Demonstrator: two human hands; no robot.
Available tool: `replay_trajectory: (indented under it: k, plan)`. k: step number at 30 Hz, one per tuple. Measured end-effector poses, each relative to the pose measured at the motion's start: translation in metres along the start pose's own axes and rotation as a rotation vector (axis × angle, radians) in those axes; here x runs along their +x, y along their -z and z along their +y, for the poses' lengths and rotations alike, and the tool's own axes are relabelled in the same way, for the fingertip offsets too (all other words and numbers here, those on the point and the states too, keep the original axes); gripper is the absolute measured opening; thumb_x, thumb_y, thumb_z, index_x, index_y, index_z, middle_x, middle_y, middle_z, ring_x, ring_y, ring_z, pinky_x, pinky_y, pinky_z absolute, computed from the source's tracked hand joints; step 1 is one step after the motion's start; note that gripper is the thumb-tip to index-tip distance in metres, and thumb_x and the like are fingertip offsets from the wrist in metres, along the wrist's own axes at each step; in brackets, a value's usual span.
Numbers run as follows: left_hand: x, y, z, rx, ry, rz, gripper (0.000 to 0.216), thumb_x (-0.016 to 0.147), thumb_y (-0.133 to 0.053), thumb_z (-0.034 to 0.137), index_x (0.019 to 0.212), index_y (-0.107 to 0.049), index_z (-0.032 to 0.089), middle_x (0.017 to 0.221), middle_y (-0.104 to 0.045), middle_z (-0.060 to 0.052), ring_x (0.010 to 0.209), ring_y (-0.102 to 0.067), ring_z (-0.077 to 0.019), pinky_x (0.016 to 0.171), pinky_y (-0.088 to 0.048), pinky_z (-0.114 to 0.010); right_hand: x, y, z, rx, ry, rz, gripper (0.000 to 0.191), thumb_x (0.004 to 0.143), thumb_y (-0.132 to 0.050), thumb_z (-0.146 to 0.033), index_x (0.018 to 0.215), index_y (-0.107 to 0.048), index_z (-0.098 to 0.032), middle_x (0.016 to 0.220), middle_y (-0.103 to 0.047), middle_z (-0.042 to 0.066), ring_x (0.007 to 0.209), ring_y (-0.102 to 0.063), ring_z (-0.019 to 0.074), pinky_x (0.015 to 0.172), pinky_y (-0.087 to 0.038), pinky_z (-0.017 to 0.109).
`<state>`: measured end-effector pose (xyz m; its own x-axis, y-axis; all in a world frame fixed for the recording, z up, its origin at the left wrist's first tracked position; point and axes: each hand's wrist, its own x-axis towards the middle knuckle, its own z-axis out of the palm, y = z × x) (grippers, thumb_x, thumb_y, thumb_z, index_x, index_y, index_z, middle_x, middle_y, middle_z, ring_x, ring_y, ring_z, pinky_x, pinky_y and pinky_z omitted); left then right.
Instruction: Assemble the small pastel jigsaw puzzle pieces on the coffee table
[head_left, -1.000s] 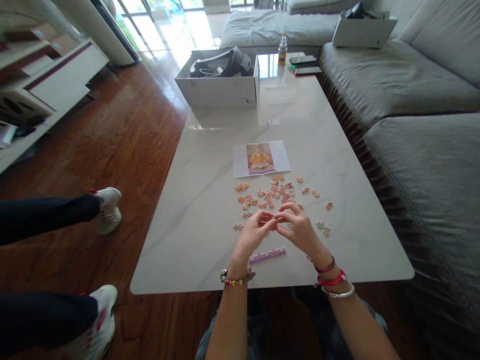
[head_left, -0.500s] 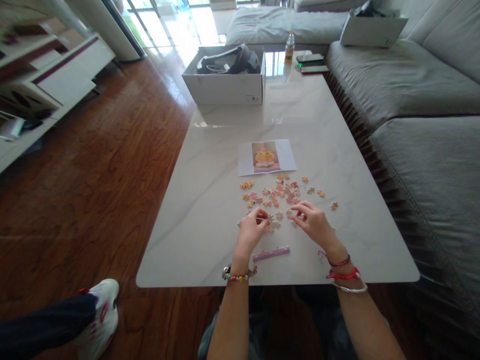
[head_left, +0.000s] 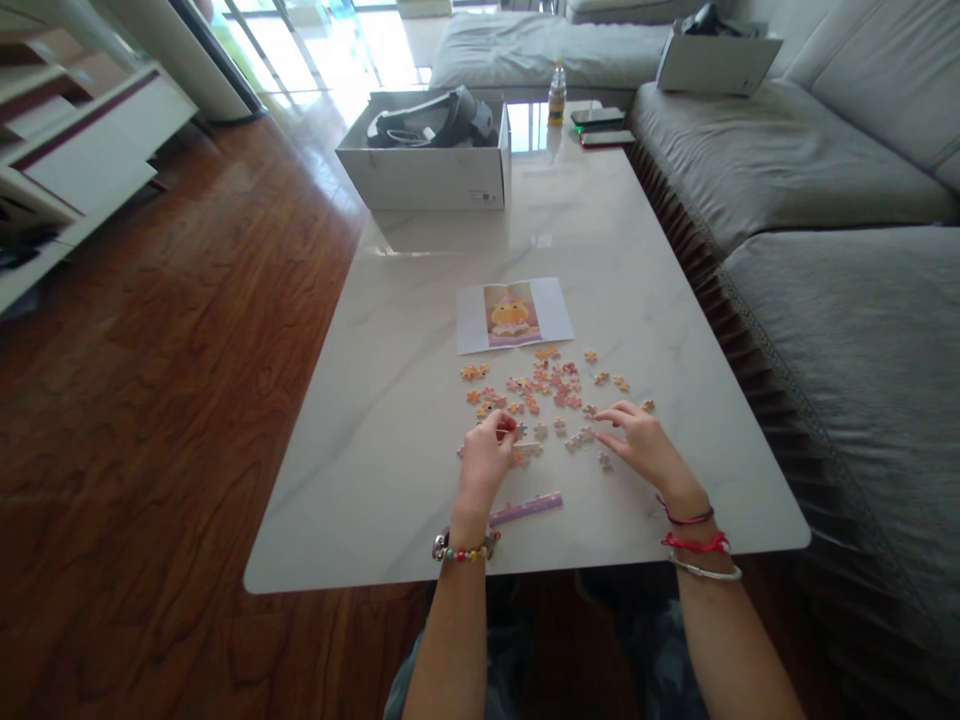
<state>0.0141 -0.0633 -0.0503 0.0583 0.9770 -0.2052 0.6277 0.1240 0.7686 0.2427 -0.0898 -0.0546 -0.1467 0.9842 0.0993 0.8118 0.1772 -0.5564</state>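
Small jigsaw puzzle pieces (head_left: 559, 380) in orange, pink and pale tones lie spread across the white table's near half. My left hand (head_left: 489, 450) is closed in a pinch on a pale puzzle piece (head_left: 522, 430), partly hidden by its fingers. Thumb and fingers of my right hand (head_left: 641, 445) are apart, beside a few pale pieces (head_left: 581, 437); I see nothing held between them. Nearer the table edge lies a purple strip of joined pieces (head_left: 526, 508), its left end behind my left wrist. Beyond the pieces is a creased sheet with a printed picture (head_left: 512, 315).
A white box (head_left: 427, 180) holding a headset stands at the table's far left. A bottle (head_left: 556, 95) and two phone-like devices (head_left: 604, 130) sit at the far end. A grey sofa (head_left: 840, 320) runs along the right side.
My right hand has shifted right, away from the pale pieces, and its fingers have spread wider. My left hand keeps its pinch. The view has turned slightly right; another person's shoe has left it.
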Motion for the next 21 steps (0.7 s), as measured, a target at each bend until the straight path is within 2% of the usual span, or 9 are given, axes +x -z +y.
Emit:
replay_trajectory:
  k: [4, 9, 14, 17, 21]
  plan:
    - [0.001, 0.001, 0.003, 0.041, 0.021, 0.016, 0.006, 0.071, -0.049, 0.016, 0.072, -0.055, 0.019, 0.074, -0.063, -0.001, 0.07, -0.059, -0.0126, 0.067, -0.044, -0.024, 0.002, -0.011, -0.006, 0.008, 0.04, -0.059, 0.023, 0.068, -0.06, -0.014, 0.09, -0.06, -0.02, 0.09, -0.055, 0.005, 0.088, -0.054, 0.0182, 0.079, -0.045, 0.032]
    - [0.0, 0.001, 0.006, -0.015, 0.018, -0.004, 0.007, 0.069, -0.048, 0.015, 0.072, -0.054, 0.019, 0.072, -0.063, -0.001, 0.07, -0.059, -0.0127, 0.068, -0.045, -0.025, 0.004, -0.018, -0.009, 0.001, 0.042, -0.107, 0.016, 0.07, -0.057, -0.011, 0.084, -0.06, -0.019, 0.086, -0.054, 0.004, 0.084, -0.053, 0.0162, 0.076, -0.044, 0.03]
    - [-0.003, -0.006, 0.009, -0.108, -0.047, -0.118, 0.008, 0.068, -0.045, 0.013, 0.069, -0.052, 0.018, 0.065, -0.06, 0.001, 0.064, -0.058, -0.0104, 0.061, -0.044, -0.021, 0.003, -0.015, -0.004, -0.049, -0.034, -0.166, 0.006, 0.072, -0.054, -0.012, 0.074, -0.057, -0.016, 0.082, -0.052, 0.004, 0.074, -0.052, 0.0141, 0.071, -0.044, 0.027]
    - [-0.007, -0.011, 0.011, -0.161, -0.069, -0.19, 0.009, 0.068, -0.044, 0.012, 0.068, -0.051, 0.018, 0.065, -0.059, 0.002, 0.062, -0.057, -0.0089, 0.059, -0.043, -0.019, 0.002, -0.012, -0.004, -0.09, -0.074, -0.114, 0.015, 0.072, -0.05, -0.008, 0.082, -0.058, -0.016, 0.086, -0.052, 0.006, 0.08, -0.052, 0.0157, 0.076, -0.043, 0.029]
    - [-0.009, -0.016, 0.01, -0.234, -0.064, -0.251, 0.005, 0.069, -0.046, 0.015, 0.072, -0.05, 0.018, 0.067, -0.059, 0.002, 0.063, -0.057, -0.0087, 0.058, -0.043, -0.018, 0.002, -0.015, -0.013, -0.028, 0.029, -0.13, 0.02, 0.069, -0.057, -0.012, 0.088, -0.058, -0.019, 0.09, -0.052, 0.005, 0.088, -0.051, 0.0173, 0.079, -0.042, 0.03]
